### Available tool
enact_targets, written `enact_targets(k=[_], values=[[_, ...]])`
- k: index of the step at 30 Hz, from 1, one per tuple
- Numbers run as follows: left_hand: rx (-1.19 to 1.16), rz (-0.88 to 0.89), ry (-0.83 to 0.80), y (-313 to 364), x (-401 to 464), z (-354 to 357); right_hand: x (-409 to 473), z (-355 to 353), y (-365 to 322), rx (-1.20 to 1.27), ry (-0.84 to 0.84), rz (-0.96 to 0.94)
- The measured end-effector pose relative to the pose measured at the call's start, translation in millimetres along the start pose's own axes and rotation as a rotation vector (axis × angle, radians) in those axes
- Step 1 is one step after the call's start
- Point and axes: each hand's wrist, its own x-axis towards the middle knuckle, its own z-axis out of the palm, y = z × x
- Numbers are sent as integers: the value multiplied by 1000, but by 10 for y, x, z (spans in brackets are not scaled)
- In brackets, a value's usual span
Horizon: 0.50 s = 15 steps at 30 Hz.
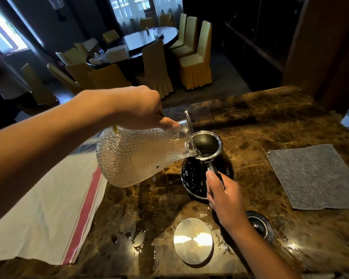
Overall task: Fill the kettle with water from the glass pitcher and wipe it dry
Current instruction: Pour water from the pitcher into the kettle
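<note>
So the left hand (141, 109) has its fingers (169, 124) wrapped round the neck of the clear dimpled-glass pitcher (137, 156), which is tipped way over on its side, mouth resting right at the open top of the dark rounded kettle (208, 168). Can't really tell how much water is in the pitcher. The kettle sits on the brown marbled stone counter (260, 125), about mid-counter, with droplets all over its side. The right hand (225, 195) grips the kettle's black handle (215, 172), fingers curled round it, thumb lying along the top.

Just toward the near edge from the kettle there's a round shiny metal lid (193, 240) lying flat, with puddles and splashes around it. A grey square cloth (314, 178) lies flat toward the right edge, well apart from the kettle. On the left side there's a white cloth with a red stripe (48, 214) spread out. Beside the right wrist there's a round dark recessed fitting (260, 226) in the counter.
</note>
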Motion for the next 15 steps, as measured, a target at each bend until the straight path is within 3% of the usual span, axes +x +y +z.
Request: enact_targets(k=[15], values=[[-32, 49, 32, -23, 22, 7, -17, -5, -61, 58, -26, -4]])
